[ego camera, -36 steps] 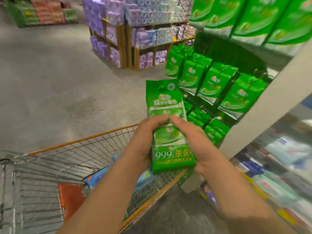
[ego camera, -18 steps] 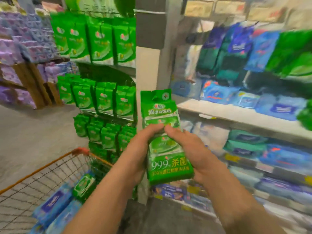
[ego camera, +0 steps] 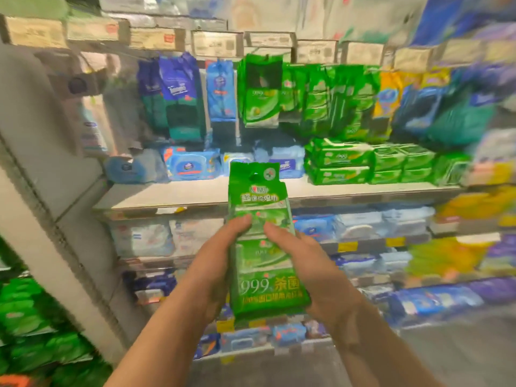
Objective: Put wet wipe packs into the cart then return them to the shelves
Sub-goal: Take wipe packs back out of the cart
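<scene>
Both hands clamp one green wet wipe pack [ego camera: 265,241] upright at the centre of the frame: my left hand [ego camera: 215,269] wraps its left edge with the thumb pressed across the front, and my right hand [ego camera: 315,272] mirrors that on the right edge, the two thumbs nearly meeting over the middle of the pack. The pack's hang-hole tab points up, its printed base down by my wrists.

I judge this to be the return half of the job, since I am facing the shelves [ego camera: 167,194] and the cart is not in view. Matching green packs [ego camera: 261,90] hang in the upper middle of the frame, just above and behind the one I hold, with flat green bundles [ego camera: 339,162] stacked on the shelf board to the right.

Next I would need to lift the pack toward that hanging row, free one hand to steady it, and line the tab's hole up with a peg. The pegs themselves are too blurred to make out, so I cannot tell which one is free.
</scene>
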Motion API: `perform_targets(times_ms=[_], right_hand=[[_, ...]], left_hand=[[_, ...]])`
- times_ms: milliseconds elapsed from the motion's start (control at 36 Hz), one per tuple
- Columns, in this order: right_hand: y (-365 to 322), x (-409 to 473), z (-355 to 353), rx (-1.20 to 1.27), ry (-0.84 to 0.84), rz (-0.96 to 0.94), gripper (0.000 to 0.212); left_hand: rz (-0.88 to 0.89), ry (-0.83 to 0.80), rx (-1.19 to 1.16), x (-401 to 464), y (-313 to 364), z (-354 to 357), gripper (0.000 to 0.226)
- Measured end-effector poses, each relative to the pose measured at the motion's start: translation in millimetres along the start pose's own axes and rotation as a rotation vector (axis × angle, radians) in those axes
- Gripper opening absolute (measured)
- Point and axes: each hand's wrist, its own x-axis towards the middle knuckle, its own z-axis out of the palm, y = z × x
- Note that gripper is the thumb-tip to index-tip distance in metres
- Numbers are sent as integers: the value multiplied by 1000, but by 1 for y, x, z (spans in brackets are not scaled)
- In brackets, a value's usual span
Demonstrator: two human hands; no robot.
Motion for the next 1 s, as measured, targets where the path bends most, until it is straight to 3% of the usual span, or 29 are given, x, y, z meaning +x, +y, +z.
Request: perform_targets(times_ms=[83, 222, 389, 444, 556, 667, 806, 861, 917, 1000], right_hand=[[-18, 0, -27, 34, 46, -22, 43], [-37, 13, -62, 27, 121, -24, 56], [-58, 36, -90, 0, 151, -36, 37], [-68, 47, -95, -62, 151, -54, 30], [-92, 75, -106, -199, 225, -106, 17], [-108, 107, -117, -243, 287, -215, 29], [-132, 139, -129, -192, 289, -281, 4], [-138, 150, -136, -198, 303, -311, 12], [-142, 161, -143, -220, 314, -320, 5], [-153, 176, -153, -279, 320, -335, 24]], left_hand=[[11, -51, 30, 24, -9, 21, 65], [-64, -126, -7, 62, -24, 50, 82], [-137, -213, -102, 116, -32, 63, 115], [-124, -254, -157, 133, -32, 67, 111], [-40, -298, -53, 173, -26, 74, 73], [-35, -288, -58, 208, -12, 86, 76], [14, -344, -84, 248, 3, 97, 52], [29, -353, -84, 259, 6, 99, 46], [53, -350, -56, 269, 10, 101, 48], [69, -335, -15, 282, 17, 104, 50]])
